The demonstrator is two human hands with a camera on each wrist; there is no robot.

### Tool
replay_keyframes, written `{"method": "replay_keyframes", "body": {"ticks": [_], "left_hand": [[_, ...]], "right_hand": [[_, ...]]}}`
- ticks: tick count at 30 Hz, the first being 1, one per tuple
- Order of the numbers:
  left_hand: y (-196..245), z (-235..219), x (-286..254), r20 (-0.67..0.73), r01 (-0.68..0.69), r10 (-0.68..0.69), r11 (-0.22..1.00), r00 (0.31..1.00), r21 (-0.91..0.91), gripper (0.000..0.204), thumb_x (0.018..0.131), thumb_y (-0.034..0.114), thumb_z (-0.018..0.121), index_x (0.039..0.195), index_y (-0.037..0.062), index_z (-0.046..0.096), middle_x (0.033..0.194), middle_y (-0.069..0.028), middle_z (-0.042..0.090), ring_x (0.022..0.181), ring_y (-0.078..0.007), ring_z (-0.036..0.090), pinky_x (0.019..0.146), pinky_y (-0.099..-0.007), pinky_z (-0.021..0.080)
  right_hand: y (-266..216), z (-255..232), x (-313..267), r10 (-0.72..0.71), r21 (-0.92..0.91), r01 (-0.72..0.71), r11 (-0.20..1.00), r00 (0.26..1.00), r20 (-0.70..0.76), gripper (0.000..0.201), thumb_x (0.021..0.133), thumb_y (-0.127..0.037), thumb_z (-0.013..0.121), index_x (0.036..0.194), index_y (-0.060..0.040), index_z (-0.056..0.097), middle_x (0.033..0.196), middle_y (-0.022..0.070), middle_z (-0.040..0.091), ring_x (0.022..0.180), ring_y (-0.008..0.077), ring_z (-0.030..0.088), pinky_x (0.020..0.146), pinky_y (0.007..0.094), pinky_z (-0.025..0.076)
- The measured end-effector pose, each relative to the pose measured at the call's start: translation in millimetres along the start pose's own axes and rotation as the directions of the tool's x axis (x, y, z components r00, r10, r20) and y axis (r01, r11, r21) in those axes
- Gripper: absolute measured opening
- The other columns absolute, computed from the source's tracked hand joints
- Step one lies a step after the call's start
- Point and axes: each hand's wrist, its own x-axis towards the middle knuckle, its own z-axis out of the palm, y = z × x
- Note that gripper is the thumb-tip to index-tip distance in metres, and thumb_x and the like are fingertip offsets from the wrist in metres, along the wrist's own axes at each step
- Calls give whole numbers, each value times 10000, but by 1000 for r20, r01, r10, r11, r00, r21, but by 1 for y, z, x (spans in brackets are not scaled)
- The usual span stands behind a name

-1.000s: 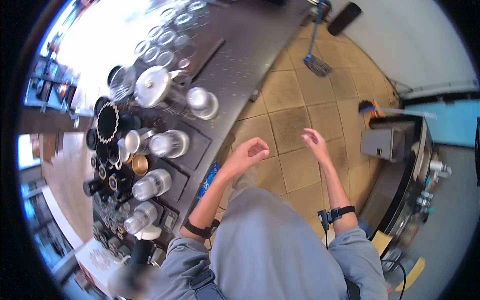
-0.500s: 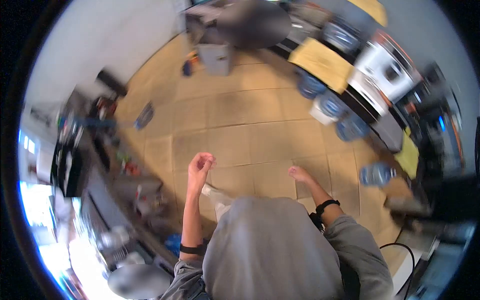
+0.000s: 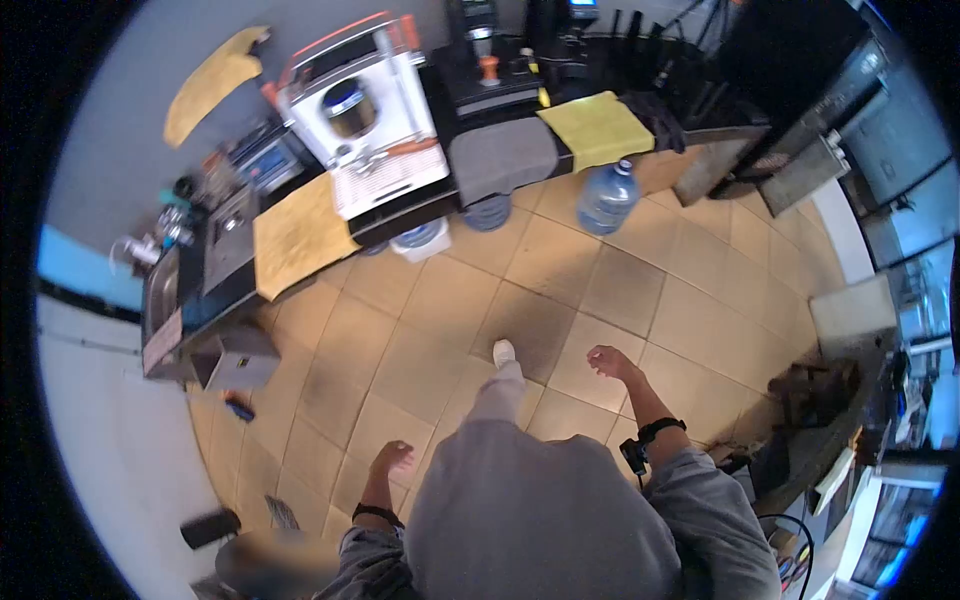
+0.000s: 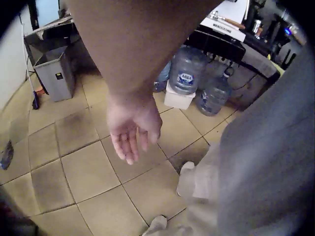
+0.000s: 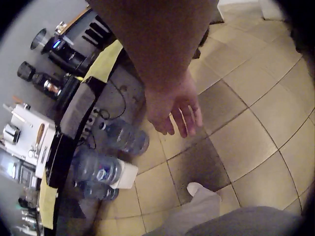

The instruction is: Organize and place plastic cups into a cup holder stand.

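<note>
My left hand [image 3: 392,457] hangs over the tiled floor at my side. In the left wrist view the left hand [image 4: 134,127] has its fingers loosely extended downward and holds nothing. My right hand [image 3: 612,364] is out in front on the other side, also above the tiles. Relaxed, slightly bent fingers show on the right hand [image 5: 176,110] in the right wrist view, with nothing between them. Ahead is a counter with a white espresso machine [image 3: 388,115]. On the floor below stands a large blue water bottle [image 3: 607,198], apart from both hands.
A yellow cloth [image 3: 600,130], a grey cloth [image 3: 502,158] and a tan mat [image 3: 300,238] lie along the counter edge. A grey bin [image 3: 238,357] stands at left. One foot in a white shoe [image 3: 503,352] is forward on the tiled floor [image 3: 440,315].
The view has turned from the glassware counter, across the floor, to the espresso machine counter. Both hands stay empty; the left one has dropped lower at my side.
</note>
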Motion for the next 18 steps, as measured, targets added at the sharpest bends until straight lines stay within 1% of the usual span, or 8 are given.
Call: {"method": "replay_keyframes", "body": {"ticks": [1,5,8,9,10,12,15,18], "left_hand": [[9,-5,10,50,133,-130,988,990,-75,319,959,313,576,1109,41,647,931,-160,716,779,-282,712,665,-403,592],[96,-13,80,71,184,-182,982,981,-31,352,956,331,592,1149,39,622,945,-182,714,777,-307,712,672,-434,597],[191,-15,174,137,-134,109,972,985,192,269,948,301,602,1099,81,643,888,-119,715,737,-259,699,654,-378,579],[215,-10,223,148,-621,606,779,782,92,237,950,297,600,1044,85,647,829,-85,697,685,-225,671,637,-347,560],[251,-4,254,117,-935,928,353,354,33,214,952,294,598,989,89,650,770,-51,679,633,-191,643,620,-317,541],[390,9,218,194,-420,425,905,884,-70,212,957,291,595,926,85,635,734,-18,636,626,-139,597,620,-297,512],[544,52,203,141,-594,581,799,802,89,179,971,249,578,956,79,634,765,-22,638,703,-115,607,630,-282,495],[617,89,198,157,-630,614,770,774,98,160,974,213,573,969,62,627,790,-24,644,724,-111,614,641,-277,498]], "right_hand": [[6,-11,-5,27,14,-27,1000,999,-21,339,888,-381,605,1037,-84,671,862,101,715,692,215,686,641,385,553],[28,-73,-23,216,118,-205,972,972,-90,253,921,-190,544,1117,-68,646,898,62,695,739,185,684,641,322,560],[63,-104,-25,293,253,-252,934,946,-138,275,955,-194,538,1174,-58,632,957,82,703,779,214,691,675,344,567],[73,-107,-32,301,298,-242,923,938,-171,282,973,-197,533,1200,-57,623,988,92,704,797,227,692,690,356,569],[83,-115,-35,314,314,-249,916,933,-175,282,973,-197,533,1200,-57,623,988,92,704,797,227,692,690,356,569],[105,-131,-37,399,417,-290,862,894,-204,268,913,-267,621,1086,-66,654,858,72,697,706,177,676,591,320,550],[111,-170,-37,508,358,-457,814,859,-58,262,993,-199,523,1207,-83,621,1010,99,697,839,228,687,719,377,570],[151,-197,-24,550,403,-507,762,835,11,270,977,-259,550,1195,-122,631,978,90,696,805,213,681,702,382,570]]}}
